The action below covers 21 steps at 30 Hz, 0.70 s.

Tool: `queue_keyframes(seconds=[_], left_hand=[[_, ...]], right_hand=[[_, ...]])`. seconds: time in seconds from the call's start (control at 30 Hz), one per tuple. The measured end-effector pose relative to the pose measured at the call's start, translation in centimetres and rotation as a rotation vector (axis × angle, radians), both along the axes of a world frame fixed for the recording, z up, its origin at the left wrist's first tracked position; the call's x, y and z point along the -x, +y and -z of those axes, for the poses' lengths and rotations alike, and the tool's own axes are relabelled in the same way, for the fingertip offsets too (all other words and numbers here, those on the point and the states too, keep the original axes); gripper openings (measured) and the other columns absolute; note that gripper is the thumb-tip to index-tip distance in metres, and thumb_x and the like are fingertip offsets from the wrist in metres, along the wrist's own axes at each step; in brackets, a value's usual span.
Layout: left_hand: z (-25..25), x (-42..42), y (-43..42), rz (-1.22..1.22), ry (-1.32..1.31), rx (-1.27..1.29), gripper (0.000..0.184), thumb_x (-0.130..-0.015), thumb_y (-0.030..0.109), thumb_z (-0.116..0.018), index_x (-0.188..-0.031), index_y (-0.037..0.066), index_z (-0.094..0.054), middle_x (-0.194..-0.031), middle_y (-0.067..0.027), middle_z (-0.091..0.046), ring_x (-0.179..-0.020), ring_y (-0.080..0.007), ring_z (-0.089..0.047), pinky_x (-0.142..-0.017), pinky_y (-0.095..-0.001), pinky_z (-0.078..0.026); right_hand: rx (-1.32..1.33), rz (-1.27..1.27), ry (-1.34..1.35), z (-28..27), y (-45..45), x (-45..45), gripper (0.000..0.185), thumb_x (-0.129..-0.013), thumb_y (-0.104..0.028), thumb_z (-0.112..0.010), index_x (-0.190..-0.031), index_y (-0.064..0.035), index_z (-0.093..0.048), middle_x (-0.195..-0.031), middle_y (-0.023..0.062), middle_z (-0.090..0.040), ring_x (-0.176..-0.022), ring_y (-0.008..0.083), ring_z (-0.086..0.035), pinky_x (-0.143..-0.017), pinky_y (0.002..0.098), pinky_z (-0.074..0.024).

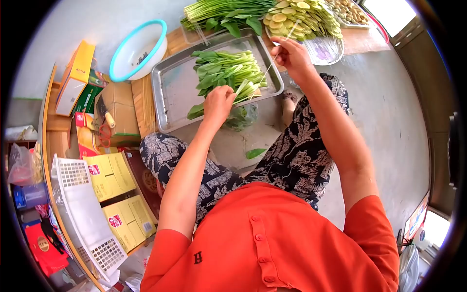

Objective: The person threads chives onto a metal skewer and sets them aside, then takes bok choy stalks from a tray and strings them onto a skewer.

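Observation:
Leafy green vegetables [226, 70] lie in a bundle on a metal tray [170, 113]. My left hand [219, 103] is closed at the lower edge of the bundle, by the stems, pinching one end of a thin pale strand. That strand [266, 70] runs up and to the right across the stem ends. Its upper part is between the fingers of my right hand [293, 56], raised over the tray's right rim with thumb and forefinger together. A clear plastic bag [241, 117] with some green in it hangs below the tray's near edge.
Behind the tray are long green stems [226, 10], sliced pale pieces [296, 17] and a tray of small brown items [348, 10]. A blue-rimmed bowl [138, 51] stands left. Boxes [109, 175] and a white basket [80, 204] are lower left. A loose leaf [255, 153] lies on the floor.

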State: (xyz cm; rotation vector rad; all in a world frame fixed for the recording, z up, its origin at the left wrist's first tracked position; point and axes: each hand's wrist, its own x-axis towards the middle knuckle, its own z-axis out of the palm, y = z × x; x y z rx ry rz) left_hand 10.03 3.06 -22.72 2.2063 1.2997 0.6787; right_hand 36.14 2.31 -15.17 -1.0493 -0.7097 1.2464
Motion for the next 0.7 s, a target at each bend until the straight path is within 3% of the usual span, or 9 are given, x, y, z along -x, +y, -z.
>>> queue_keyframes(seconds=[0.07,0.17,0.33,0.57,0.63,0.7], left_hand=[[0.5,-1.5,0.5,0.007,0.208,-0.006,0.019,-0.079,0.017,-0.071,-0.094,0.007,-0.065,-0.089,-0.0103,-0.064,-0.087,-0.0299,-0.062,-0.073,-0.0414,-0.049],[2.2,-2.0,1.4,0.003,0.363,0.007,0.018,-0.078,0.014,-0.071,-0.094,0.007,-0.065,-0.091,-0.0105,-0.064,-0.09,-0.0308,-0.062,-0.076,-0.0425,-0.049],[1.8,-2.2,1.6,0.052,0.289,0.026,0.022,-0.077,0.007,-0.068,-0.098,0.009,-0.063,-0.094,-0.0115,-0.062,-0.092,-0.0322,-0.061,-0.076,-0.0437,-0.048],[1.0,-2.7,2.1,0.144,0.341,-0.052,0.019,-0.076,0.008,-0.07,-0.095,0.007,-0.064,-0.089,-0.0116,-0.06,-0.09,-0.0318,-0.06,-0.075,-0.0431,-0.048],[0.4,-3.3,2.6,0.215,0.187,-0.274,0.016,-0.076,0.009,-0.07,-0.092,0.009,-0.066,-0.086,-0.0092,-0.06,-0.083,-0.03,-0.06,-0.069,-0.0413,-0.047],[0.1,-4.1,4.1,0.191,0.188,-0.309,0.02,-0.076,0.01,-0.072,-0.095,0.008,-0.067,-0.091,-0.0087,-0.061,-0.088,-0.0297,-0.059,-0.074,-0.0409,-0.047]], right_hand=[[-0.013,-0.006,-0.013,-0.2,0.0,0.3,0.027,-0.097,-0.017,-0.046,-0.114,-0.0004,-0.06,-0.076,0.0061,-0.066,-0.057,0.0095,-0.051,-0.056,0.0222,-0.0425],[-0.02,-0.006,0.014,-0.4,-0.3,0.0,0.027,-0.097,-0.017,-0.046,-0.113,-0.001,-0.06,-0.076,0.0052,-0.065,-0.057,0.0091,-0.051,-0.056,0.022,-0.042],[-0.021,-0.011,-0.003,-0.8,-1.2,-0.8,0.031,-0.099,-0.021,-0.047,-0.118,0.0008,-0.058,-0.076,0.0022,-0.061,-0.06,0.0067,-0.049,-0.056,0.0194,-0.0399],[0.016,-0.027,-0.037,-0.8,-2.1,-1.4,0.031,-0.1,-0.021,-0.044,-0.118,0.0008,-0.058,-0.074,0.001,-0.059,-0.059,0.0063,-0.047,-0.055,0.0195,-0.037],[0.012,-0.038,-0.029,-0.7,-2.3,-1.4,0.031,-0.1,-0.021,-0.044,-0.117,0.0009,-0.058,-0.074,0.0012,-0.058,-0.059,0.0064,-0.047,-0.055,0.0192,-0.0375],[0.001,-0.037,-0.026,-0.5,-2.4,-1.4,0.031,-0.1,-0.021,-0.045,-0.117,0.0008,-0.059,-0.073,0.0013,-0.058,-0.059,0.0064,-0.046,-0.055,0.0191,-0.0376]])
